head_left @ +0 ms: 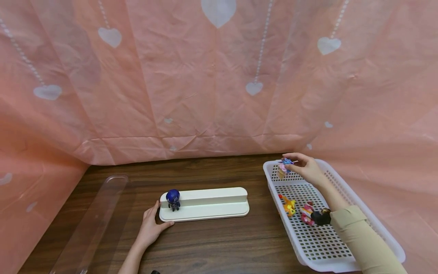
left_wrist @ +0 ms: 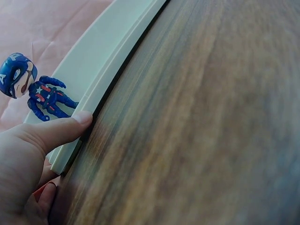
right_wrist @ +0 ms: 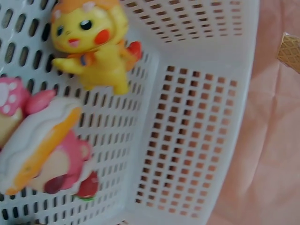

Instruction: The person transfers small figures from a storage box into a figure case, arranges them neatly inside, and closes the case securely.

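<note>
White display stand [head_left: 215, 211]: lay on the wooden bench [head_left: 219, 243], long axis running left to right, with a raised step behind a lower one.
Captain America figurine [head_left: 173, 199]: stood upright at the stand's left end, feet on the lower step.
Left hand [head_left: 149, 227]: gripped that same end, thumb on the front edge, other fingers round the short side.
Right hand [head_left: 307, 168]: hung over the far end of the plastic basket [head_left: 328, 265], fingers clamped on the ice-cream-cone figurine.
Ice-cream-cone figurine [head_left: 282, 168]: blue and pink above, waffle cone downward; the right wrist view caught only part of the cone.
Stand from the right fingers: leftward and closer to the person, past the basket's left rim; its right end was nearer the right hand, its left end in the left.
Basket floor: held a Pikachu figurine [right_wrist: 93, 47] and a pink bear figurine [right_wrist: 69, 157].
Clear plastic cover [head_left: 92, 224]: lay left of the stand, well apart from it, running near to far.
</note>
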Motion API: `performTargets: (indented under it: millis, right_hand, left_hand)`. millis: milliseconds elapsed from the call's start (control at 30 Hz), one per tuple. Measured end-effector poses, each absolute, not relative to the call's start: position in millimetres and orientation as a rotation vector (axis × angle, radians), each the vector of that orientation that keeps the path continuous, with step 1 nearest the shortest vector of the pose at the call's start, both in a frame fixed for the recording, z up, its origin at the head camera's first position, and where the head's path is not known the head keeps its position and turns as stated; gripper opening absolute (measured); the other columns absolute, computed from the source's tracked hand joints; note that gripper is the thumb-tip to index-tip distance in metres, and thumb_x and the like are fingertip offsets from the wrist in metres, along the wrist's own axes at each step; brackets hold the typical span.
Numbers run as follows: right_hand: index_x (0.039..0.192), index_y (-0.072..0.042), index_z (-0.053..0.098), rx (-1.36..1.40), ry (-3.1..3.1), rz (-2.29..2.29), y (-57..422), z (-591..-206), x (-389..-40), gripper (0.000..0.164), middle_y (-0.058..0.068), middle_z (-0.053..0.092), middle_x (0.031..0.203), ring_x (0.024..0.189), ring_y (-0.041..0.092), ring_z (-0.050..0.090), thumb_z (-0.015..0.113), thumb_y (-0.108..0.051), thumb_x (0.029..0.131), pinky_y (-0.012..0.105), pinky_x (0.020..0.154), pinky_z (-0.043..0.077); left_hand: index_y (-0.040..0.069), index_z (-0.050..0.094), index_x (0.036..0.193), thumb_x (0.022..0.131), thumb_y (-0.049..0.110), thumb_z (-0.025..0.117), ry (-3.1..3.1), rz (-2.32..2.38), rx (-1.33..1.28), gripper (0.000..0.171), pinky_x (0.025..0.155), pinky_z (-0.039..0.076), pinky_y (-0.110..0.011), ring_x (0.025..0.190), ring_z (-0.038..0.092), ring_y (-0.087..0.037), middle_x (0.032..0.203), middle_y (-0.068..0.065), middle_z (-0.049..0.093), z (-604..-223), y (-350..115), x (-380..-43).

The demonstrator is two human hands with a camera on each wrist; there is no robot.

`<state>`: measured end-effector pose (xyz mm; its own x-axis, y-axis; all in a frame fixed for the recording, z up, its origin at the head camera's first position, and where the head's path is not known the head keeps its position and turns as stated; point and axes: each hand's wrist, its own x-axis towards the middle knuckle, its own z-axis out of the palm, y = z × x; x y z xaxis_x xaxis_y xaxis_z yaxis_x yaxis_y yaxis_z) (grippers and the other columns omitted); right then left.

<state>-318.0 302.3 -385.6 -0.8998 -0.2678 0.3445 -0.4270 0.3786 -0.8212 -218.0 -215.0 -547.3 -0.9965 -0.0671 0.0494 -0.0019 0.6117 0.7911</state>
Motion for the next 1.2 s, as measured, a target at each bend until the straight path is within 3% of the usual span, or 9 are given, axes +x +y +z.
performTargets:
  millis: [400, 633, 700, 933, 1200]
  right_hand:
    - [0.12, 0.002, 0.065, 0.743, -2.46, 1.569, 272, -361, -310, 0.031, -0.009, 0.069, 0.108, 0.09, 0.006, 0.065, 0.069, -0.004, 0.09, 0.018, 0.073, 0.052]
    - [0.12, 0.008, 0.063, 0.778, -2.461, 1.576, 251, -349, -306, 0.032, -0.015, 0.067, 0.107, 0.094, 0.006, 0.064, 0.068, -0.002, 0.09, 0.017, 0.074, 0.052]
    - [0.12, 0.009, 0.062, 0.802, -2.458, 1.562, 246, -346, -305, 0.032, -0.012, 0.068, 0.108, 0.094, 0.007, 0.064, 0.067, -0.001, 0.09, 0.017, 0.074, 0.052]
    - [0.123, 0.007, 0.061, 0.887, -2.465, 1.592, 226, -339, -300, 0.034, 0.025, 0.063, 0.12, 0.096, 0.009, 0.065, 0.065, 0.002, 0.09, 0.018, 0.076, 0.052]
    - [0.125, 0.007, 0.06, 0.959, -2.442, 1.643, 205, -336, -300, 0.036, 0.028, 0.062, 0.122, 0.097, 0.008, 0.065, 0.066, 0.003, 0.09, 0.019, 0.08, 0.052]
  left_hand:
    - [-0.013, 0.023, 0.149, 0.075, 0.024, 0.086, -2.748, -1.353, 0.059, 0.104, 0.109, 0.026, -0.061, 0.134, 0.025, -0.045, 0.147, -0.034, 0.036, -545, -214, -217]
    - [-0.014, 0.022, 0.149, 0.075, 0.024, 0.086, -2.748, -1.364, 0.067, 0.105, 0.11, 0.025, -0.061, 0.134, 0.025, -0.045, 0.147, -0.036, 0.033, -543, -213, -218]
    - [-0.013, 0.022, 0.149, 0.075, 0.025, 0.086, -2.753, -1.365, 0.072, 0.105, 0.109, 0.025, -0.061, 0.134, 0.025, -0.045, 0.147, -0.036, 0.033, -543, -212, -218]
    - [-0.013, 0.021, 0.15, 0.075, 0.026, 0.086, -2.767, -1.369, 0.075, 0.105, 0.109, 0.025, -0.062, 0.135, 0.023, -0.045, 0.148, -0.034, 0.033, -541, -212, -218]
    - [-0.013, 0.021, 0.15, 0.075, 0.028, 0.086, -2.769, -1.361, 0.072, 0.106, 0.108, 0.026, -0.062, 0.134, 0.024, -0.045, 0.148, -0.034, 0.034, -541, -212, -217]
